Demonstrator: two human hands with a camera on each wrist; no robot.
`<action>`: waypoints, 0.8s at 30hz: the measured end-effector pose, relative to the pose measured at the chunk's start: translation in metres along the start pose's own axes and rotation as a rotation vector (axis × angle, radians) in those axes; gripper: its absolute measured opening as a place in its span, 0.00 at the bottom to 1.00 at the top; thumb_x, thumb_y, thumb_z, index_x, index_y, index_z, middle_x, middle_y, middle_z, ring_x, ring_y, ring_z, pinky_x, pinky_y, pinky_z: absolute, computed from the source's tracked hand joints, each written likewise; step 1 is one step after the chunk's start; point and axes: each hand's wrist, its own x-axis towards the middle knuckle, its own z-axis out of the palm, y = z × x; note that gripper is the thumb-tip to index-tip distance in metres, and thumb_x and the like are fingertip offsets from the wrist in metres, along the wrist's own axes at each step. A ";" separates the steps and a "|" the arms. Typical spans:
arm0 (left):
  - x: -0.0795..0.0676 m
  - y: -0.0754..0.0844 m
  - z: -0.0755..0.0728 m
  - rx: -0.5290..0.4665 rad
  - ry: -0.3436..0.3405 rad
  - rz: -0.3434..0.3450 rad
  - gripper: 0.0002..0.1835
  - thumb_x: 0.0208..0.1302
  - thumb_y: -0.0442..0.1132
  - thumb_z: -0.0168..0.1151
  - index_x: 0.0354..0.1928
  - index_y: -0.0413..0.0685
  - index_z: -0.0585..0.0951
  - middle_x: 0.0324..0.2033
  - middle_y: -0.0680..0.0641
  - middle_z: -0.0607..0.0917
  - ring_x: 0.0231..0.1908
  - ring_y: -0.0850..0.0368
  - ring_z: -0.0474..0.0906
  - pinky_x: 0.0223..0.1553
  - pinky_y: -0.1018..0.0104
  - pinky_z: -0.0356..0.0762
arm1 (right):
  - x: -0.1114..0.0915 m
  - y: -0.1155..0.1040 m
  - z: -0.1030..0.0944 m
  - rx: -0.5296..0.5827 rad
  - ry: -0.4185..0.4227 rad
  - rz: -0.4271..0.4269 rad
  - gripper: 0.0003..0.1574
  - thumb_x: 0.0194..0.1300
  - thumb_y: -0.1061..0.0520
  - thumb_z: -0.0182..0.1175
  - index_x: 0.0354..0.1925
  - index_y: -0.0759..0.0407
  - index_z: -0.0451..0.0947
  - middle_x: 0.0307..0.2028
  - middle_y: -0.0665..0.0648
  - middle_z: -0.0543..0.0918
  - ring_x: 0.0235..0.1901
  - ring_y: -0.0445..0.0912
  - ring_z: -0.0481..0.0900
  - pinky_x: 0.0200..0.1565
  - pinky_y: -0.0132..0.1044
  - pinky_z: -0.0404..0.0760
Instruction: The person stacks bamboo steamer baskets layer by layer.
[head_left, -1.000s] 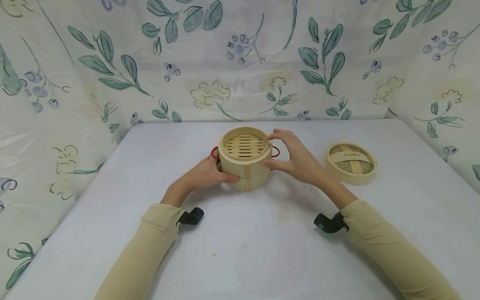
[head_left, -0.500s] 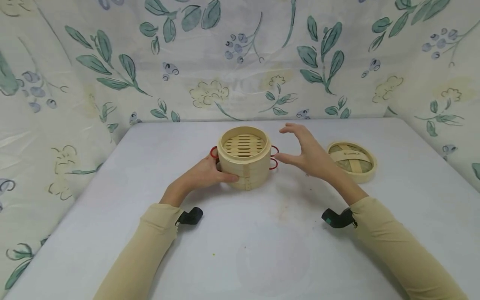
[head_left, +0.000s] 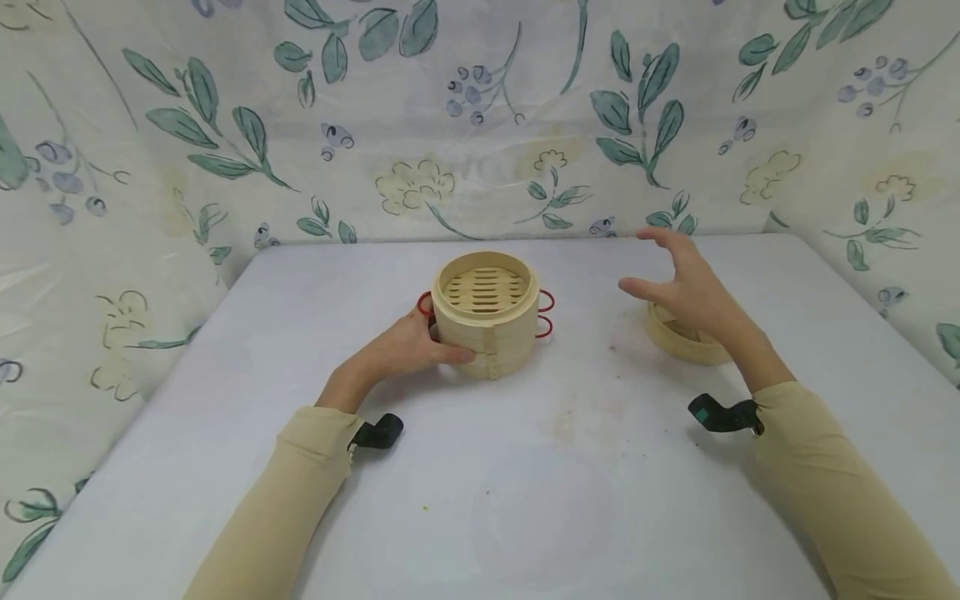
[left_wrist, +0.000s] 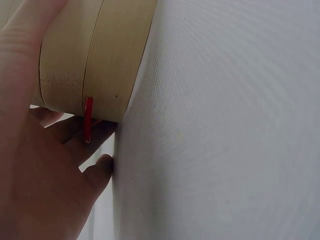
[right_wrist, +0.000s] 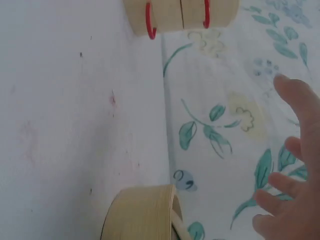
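A round bamboo steamer [head_left: 498, 337] of two stacked tiers stands upright on the table, its slatted floor showing through the open top. Small red loops [head_left: 546, 326] stick out on both sides. My left hand [head_left: 393, 346] grips its left side, thumb across the front and fingers reaching behind. In the left wrist view, the fingers partly show below the wall of the steamer [left_wrist: 112, 60] near a red loop. My right hand [head_left: 693, 287] holds nothing; thumb and index finger are spread apart above the bamboo lid [head_left: 686, 346], hiding much of it. The right wrist view shows the lid [right_wrist: 142, 215] below that hand.
The white table [head_left: 480, 500] carries faint reddish stains and small specks. A floral-patterned cloth [head_left: 480, 125] hangs behind and along both sides. Black wrist cameras [head_left: 381, 431] stick out at both cuffs.
My right hand has let go of the steamer's right side and moved right until it is over the lid. My left hand keeps its grip, and the steamer stays in place.
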 end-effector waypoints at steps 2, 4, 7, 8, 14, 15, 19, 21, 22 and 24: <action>0.000 -0.001 -0.001 -0.006 -0.005 0.001 0.59 0.46 0.55 0.79 0.75 0.56 0.51 0.71 0.46 0.64 0.72 0.48 0.57 0.71 0.46 0.56 | -0.001 0.007 -0.006 0.015 -0.016 0.012 0.52 0.64 0.44 0.67 0.75 0.56 0.52 0.75 0.62 0.51 0.74 0.60 0.48 0.68 0.67 0.53; 0.001 -0.001 -0.001 -0.011 -0.009 -0.002 0.60 0.46 0.55 0.79 0.76 0.56 0.51 0.71 0.46 0.64 0.73 0.48 0.56 0.71 0.46 0.56 | -0.002 0.014 -0.011 0.020 -0.043 0.022 0.53 0.64 0.43 0.66 0.76 0.55 0.50 0.76 0.63 0.49 0.75 0.60 0.46 0.68 0.68 0.52; 0.001 -0.001 -0.001 -0.013 -0.009 -0.001 0.60 0.47 0.54 0.79 0.76 0.55 0.50 0.71 0.46 0.63 0.73 0.47 0.56 0.71 0.46 0.55 | -0.003 0.023 -0.019 0.008 -0.096 0.041 0.54 0.64 0.43 0.66 0.77 0.54 0.48 0.77 0.63 0.45 0.76 0.60 0.42 0.68 0.69 0.49; 0.001 -0.001 -0.001 -0.016 -0.008 0.001 0.60 0.47 0.54 0.79 0.76 0.55 0.50 0.71 0.46 0.63 0.73 0.47 0.56 0.71 0.46 0.55 | -0.003 0.026 -0.021 -0.005 -0.114 0.045 0.54 0.64 0.43 0.66 0.77 0.55 0.48 0.77 0.64 0.44 0.76 0.60 0.41 0.68 0.70 0.49; 0.001 -0.001 -0.001 -0.014 -0.006 0.007 0.60 0.47 0.53 0.79 0.76 0.54 0.50 0.71 0.46 0.62 0.72 0.48 0.56 0.72 0.46 0.54 | -0.004 0.042 -0.032 -0.102 -0.216 0.045 0.51 0.64 0.43 0.64 0.75 0.57 0.53 0.76 0.66 0.49 0.75 0.64 0.41 0.66 0.72 0.47; 0.001 -0.001 -0.001 -0.009 -0.007 0.007 0.60 0.47 0.53 0.79 0.76 0.54 0.49 0.71 0.46 0.62 0.72 0.48 0.56 0.72 0.46 0.54 | -0.004 0.044 -0.033 -0.114 -0.227 0.045 0.51 0.64 0.43 0.64 0.75 0.57 0.54 0.75 0.67 0.49 0.74 0.65 0.41 0.66 0.73 0.47; 0.001 -0.001 -0.001 -0.001 -0.010 0.011 0.61 0.47 0.54 0.79 0.76 0.55 0.48 0.72 0.46 0.61 0.72 0.48 0.56 0.72 0.45 0.54 | -0.006 0.055 -0.038 -0.134 -0.256 0.057 0.51 0.63 0.42 0.64 0.75 0.56 0.54 0.76 0.68 0.47 0.74 0.67 0.39 0.64 0.76 0.46; 0.001 -0.001 0.000 0.000 -0.012 0.005 0.61 0.47 0.54 0.79 0.76 0.55 0.48 0.72 0.45 0.61 0.73 0.47 0.55 0.72 0.45 0.54 | -0.008 0.060 -0.041 -0.131 -0.262 0.064 0.51 0.63 0.43 0.64 0.75 0.55 0.54 0.76 0.69 0.45 0.74 0.67 0.39 0.63 0.77 0.46; 0.001 -0.001 0.000 0.000 -0.013 0.003 0.61 0.47 0.54 0.79 0.76 0.55 0.48 0.72 0.45 0.61 0.73 0.47 0.55 0.72 0.45 0.54 | -0.009 0.062 -0.043 -0.126 -0.264 0.067 0.51 0.63 0.43 0.64 0.75 0.55 0.54 0.76 0.69 0.45 0.74 0.67 0.39 0.63 0.77 0.46; 0.001 -0.001 0.000 -0.003 -0.012 -0.002 0.61 0.46 0.54 0.79 0.76 0.54 0.48 0.72 0.45 0.61 0.73 0.47 0.55 0.72 0.46 0.54 | -0.010 0.065 -0.045 -0.113 -0.267 0.071 0.50 0.63 0.44 0.65 0.75 0.56 0.55 0.76 0.69 0.44 0.74 0.67 0.39 0.62 0.77 0.47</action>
